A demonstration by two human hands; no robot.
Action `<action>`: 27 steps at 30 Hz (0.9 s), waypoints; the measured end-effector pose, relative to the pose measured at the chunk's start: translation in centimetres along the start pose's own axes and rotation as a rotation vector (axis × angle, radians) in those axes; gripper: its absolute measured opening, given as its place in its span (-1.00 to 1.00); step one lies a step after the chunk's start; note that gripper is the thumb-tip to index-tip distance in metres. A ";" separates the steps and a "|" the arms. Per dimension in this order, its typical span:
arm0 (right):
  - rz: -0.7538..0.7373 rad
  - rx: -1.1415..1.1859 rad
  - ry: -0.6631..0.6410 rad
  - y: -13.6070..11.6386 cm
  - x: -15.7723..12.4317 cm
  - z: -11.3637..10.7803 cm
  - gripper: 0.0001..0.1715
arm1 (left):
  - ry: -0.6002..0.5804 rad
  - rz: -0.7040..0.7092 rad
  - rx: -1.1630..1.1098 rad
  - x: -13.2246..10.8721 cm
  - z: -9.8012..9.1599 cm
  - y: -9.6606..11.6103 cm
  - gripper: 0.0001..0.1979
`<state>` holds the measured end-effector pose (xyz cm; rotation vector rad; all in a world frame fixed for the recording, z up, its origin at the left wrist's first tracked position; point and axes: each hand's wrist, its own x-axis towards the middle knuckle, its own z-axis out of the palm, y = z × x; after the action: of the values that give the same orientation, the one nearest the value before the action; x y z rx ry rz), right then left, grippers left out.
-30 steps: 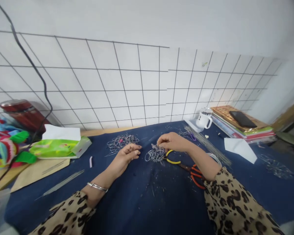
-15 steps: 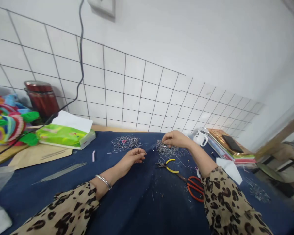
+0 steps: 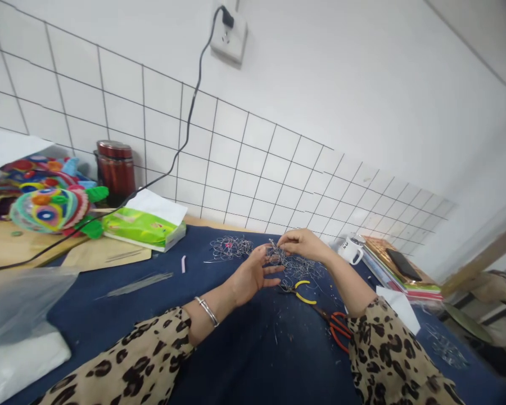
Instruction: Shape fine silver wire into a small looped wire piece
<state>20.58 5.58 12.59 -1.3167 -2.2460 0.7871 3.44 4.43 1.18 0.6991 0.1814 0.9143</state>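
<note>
Bent wire (image 3: 279, 256) above the blue worktop (image 3: 303, 365)

The right hand (image 3: 302, 245) pinches the bent wire at its fingertips — the left hand (image 3: 252, 275) is spread, fingers just beside it. A wire tangle (image 3: 307, 269) lies near the right hand, yellow-handled pliers (image 3: 306, 300) in front.

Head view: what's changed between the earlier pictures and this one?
The left hand has moved rightward to the wire tangle, its fingers now spread; whether it grips any wire is unclear. The view has swung left, bringing more of the wall socket into sight. The right hand stays pinching wire; the pliers and scissors lie as before.
</note>
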 end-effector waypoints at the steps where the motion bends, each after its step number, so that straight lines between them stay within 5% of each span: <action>1: -0.008 -0.021 0.003 -0.1 -0.1 0.2 -0.78 | 0.027 0.024 0.016 0.1 -0.1 0.0 -0.62; 5: 0.002 -0.085 0.052 0.0 -0.6 0.6 -0.78 | 0.148 0.108 0.080 0.8 -1.5 0.1 -0.78; 19: -0.243 -0.246 0.292 1.9 -2.5 1.4 -0.85 | 0.212 0.289 0.251 2.0 -3.2 1.7 -0.79; 27: -0.051 0.069 0.352 3.0 -2.7 2.3 -0.78 | 0.208 0.319 0.368 1.4 -2.0 2.3 -0.80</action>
<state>22.36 3.82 8.66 -1.2508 -1.9493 0.5592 1.93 7.46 1.28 0.9913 0.4400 1.2781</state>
